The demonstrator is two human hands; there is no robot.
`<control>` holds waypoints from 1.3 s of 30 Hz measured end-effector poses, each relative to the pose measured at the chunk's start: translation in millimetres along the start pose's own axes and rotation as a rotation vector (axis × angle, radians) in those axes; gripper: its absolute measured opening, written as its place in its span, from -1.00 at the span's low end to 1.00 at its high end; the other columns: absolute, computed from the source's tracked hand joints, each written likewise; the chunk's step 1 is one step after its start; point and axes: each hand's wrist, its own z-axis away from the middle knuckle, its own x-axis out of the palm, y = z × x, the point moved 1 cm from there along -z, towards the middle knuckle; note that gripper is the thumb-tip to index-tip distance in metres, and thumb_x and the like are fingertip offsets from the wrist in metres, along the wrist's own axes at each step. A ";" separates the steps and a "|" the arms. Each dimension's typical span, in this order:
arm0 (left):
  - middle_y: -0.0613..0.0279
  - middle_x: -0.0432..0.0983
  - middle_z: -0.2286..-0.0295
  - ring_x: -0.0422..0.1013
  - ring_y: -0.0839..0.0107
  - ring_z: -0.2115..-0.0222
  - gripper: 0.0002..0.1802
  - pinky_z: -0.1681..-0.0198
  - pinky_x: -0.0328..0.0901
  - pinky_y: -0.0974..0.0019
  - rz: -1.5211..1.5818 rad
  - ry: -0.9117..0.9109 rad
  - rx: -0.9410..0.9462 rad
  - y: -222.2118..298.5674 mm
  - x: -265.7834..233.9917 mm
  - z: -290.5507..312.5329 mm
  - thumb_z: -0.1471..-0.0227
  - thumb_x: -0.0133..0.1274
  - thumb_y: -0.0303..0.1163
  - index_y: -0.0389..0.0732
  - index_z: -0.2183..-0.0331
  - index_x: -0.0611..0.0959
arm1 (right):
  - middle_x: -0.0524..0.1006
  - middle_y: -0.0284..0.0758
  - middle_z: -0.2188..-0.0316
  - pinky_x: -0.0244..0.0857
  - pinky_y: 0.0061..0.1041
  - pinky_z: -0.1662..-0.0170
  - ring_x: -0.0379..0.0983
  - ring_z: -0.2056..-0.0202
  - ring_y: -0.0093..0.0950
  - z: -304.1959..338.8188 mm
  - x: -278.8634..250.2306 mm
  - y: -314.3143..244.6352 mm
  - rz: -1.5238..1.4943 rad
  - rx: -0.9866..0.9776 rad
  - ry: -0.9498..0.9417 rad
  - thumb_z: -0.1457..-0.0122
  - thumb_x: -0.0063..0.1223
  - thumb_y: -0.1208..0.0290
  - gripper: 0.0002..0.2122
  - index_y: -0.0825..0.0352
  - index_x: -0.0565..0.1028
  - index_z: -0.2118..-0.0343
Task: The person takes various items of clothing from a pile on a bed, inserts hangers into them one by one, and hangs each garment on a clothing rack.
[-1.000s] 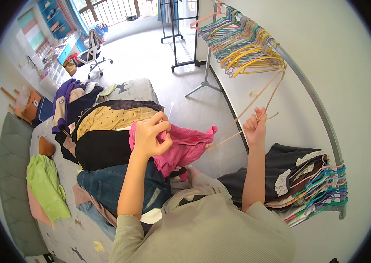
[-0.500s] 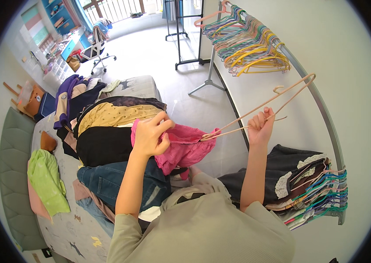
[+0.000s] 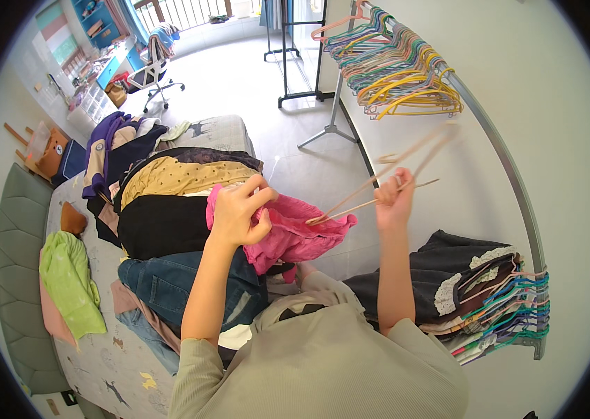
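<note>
I have my left hand (image 3: 240,213) pinching wrinkled pink cloth (image 3: 302,236), my right hand (image 3: 394,199) clasping a thin beige hanger (image 3: 354,209); rumpled clothes (image 3: 159,227) lie left.

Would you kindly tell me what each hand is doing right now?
Left hand: closed, holding the pink garment.
Right hand: closed, holding a beige hanger.

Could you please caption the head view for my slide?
Left hand holds a pink garment and right hand a beige hanger near a bed.

No readable text, no legible labels, no brands, numbers or signs discernible
</note>
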 end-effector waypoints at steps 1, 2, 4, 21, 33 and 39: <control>0.24 0.30 0.60 0.28 0.33 0.70 -0.79 0.63 0.17 0.32 0.009 0.015 -0.012 -0.3 -0.8 0.3 0.48 -0.07 -0.45 -0.16 0.57 0.51 | -0.03 -0.56 0.84 -0.30 -0.64 0.68 -0.19 0.78 -0.71 2.0 -1.5 10.9 0.065 0.010 0.008 -0.21 -0.20 0.28 -0.82 0.23 0.34 0.46; 0.24 0.30 0.60 0.28 0.34 0.71 -0.80 0.64 0.17 0.33 0.018 0.030 -0.025 -0.8 -1.8 1.0 0.48 -0.07 -0.45 -0.16 0.57 0.51 | -0.01 -0.57 0.83 -0.29 -0.64 0.68 -0.18 0.78 -0.73 3.5 -5.7 22.1 0.150 0.019 0.009 -0.20 -0.19 0.28 -0.82 0.24 0.36 0.47; 0.24 0.31 0.60 0.28 0.36 0.71 -0.81 0.63 0.18 0.34 0.017 0.064 -0.065 -5.1 -5.5 6.0 0.48 -0.07 -0.45 -0.16 0.58 0.51 | 0.03 -0.59 0.82 -0.29 -0.65 0.68 -0.15 0.77 -0.76 7.1 -12.5 43.7 0.317 0.044 0.006 -0.19 -0.18 0.30 -0.81 0.26 0.38 0.49; 0.16 0.32 0.61 0.31 0.25 0.64 -0.83 0.56 0.19 0.38 0.147 0.244 -0.169 -23.0 -19.0 28.5 0.41 -0.09 -0.53 -0.26 0.56 0.50 | 0.25 -0.57 0.76 -0.16 -0.64 0.64 0.03 0.68 -0.79 13.6 33.5 55.7 1.190 -0.099 -0.429 -0.14 -0.06 0.39 -0.83 0.39 0.50 0.45; 0.17 0.29 0.61 0.28 0.28 0.63 -0.85 0.53 0.18 0.40 0.138 0.254 -0.293 -47.5 -15.4 56.2 0.25 0.07 -0.53 -0.27 0.61 0.40 | 0.17 -0.52 0.73 -0.11 -0.66 0.59 0.05 0.65 -0.74 6.9 84.2 18.1 1.118 0.101 -0.662 -0.18 -0.14 0.39 -0.81 0.37 0.46 0.47; 0.16 0.30 0.60 0.29 0.25 0.60 -0.80 0.52 0.20 0.38 0.067 0.311 -0.204 -48.4 -21.1 62.5 0.18 0.06 -0.46 -0.28 0.64 0.38 | 0.15 -0.51 0.77 -0.11 -0.65 0.60 0.05 0.67 -0.72 1.1 91.2 18.6 1.300 -0.032 -0.643 -0.20 -0.18 0.35 -0.75 0.35 0.47 0.51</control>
